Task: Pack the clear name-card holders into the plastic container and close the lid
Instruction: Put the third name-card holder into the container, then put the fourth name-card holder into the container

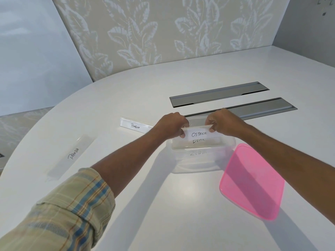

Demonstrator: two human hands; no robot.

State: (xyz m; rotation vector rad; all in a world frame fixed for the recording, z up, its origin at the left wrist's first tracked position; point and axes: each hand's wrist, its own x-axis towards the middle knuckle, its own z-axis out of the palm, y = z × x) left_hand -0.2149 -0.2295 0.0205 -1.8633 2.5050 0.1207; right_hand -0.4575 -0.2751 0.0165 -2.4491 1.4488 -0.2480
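White and glossy, a rounded table (145, 87) stands before leaf-patterned wall panels. Both hands reach forward over it: the left hand (171, 125) and the right hand (223, 122) each pinch one end of a clear name-card holder lettered OSTRICH (199, 134), fingers closed on it, its long axis running side to side between them. It hangs directly above the clear plastic container (203, 165), which sits open just below the hands, its length lying the same way, so the holder need only go down. Inside, holders lettered BEAR and what looks like ZEBRA show faintly. A translucent pink lid (252, 182) lies flat just right of the container. Two more holders wait to the left: PENGUIN (135, 125) nearest the left hand, PANDA (72, 154) farther out, angled.
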